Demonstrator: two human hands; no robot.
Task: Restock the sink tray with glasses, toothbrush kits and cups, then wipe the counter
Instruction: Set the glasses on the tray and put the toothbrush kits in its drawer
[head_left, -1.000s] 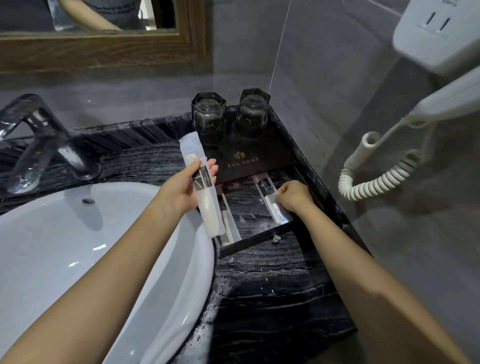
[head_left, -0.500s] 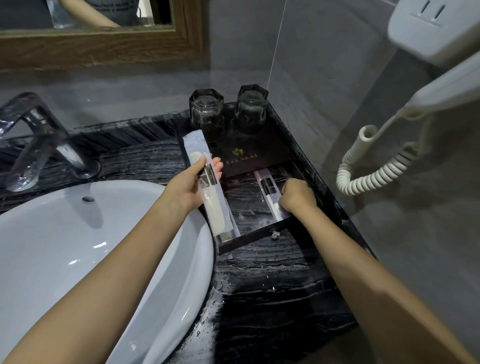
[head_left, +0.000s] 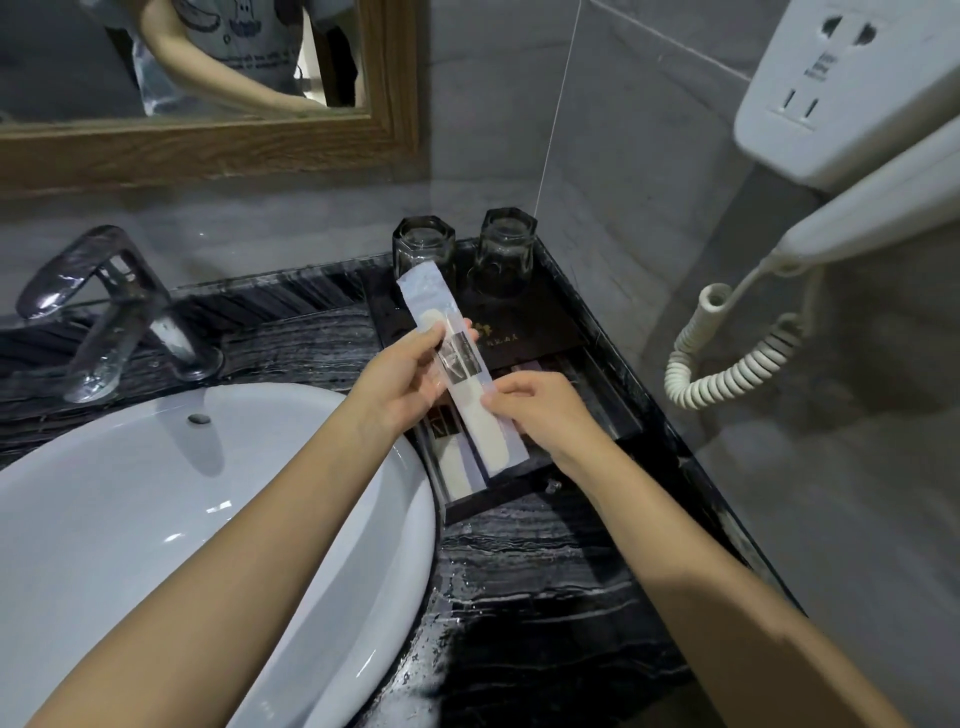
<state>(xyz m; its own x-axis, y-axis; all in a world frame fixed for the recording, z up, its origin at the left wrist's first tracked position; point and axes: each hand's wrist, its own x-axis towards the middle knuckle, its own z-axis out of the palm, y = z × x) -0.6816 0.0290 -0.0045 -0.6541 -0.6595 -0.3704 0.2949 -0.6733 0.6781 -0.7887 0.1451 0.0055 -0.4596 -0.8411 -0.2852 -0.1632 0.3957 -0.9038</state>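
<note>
A black sink tray (head_left: 613, 374) sits on the dark marble counter (head_left: 545, 597) beside the wall. Two upturned glasses (head_left: 423, 252) (head_left: 506, 247) stand at its back. I hold a long clear-wrapped toothbrush kit (head_left: 462, 374) above the tray's front compartment. My left hand (head_left: 400, 379) grips its middle and my right hand (head_left: 535, 410) pinches its lower right edge. Another toothbrush kit (head_left: 452, 457) lies in the left of the compartment, partly hidden under the held one.
A white basin (head_left: 156, 519) fills the left, with a chrome tap (head_left: 109, 317) behind it. A wall hairdryer (head_left: 857, 156) with a coiled cord (head_left: 727, 364) hangs close on the right, over the tray's edge. A wood-framed mirror (head_left: 208, 145) is above.
My right hand left the kit lying at the tray's right side and rose to take the lower end of the held kit. The left hand shifted the kit rightwards over the compartment.
</note>
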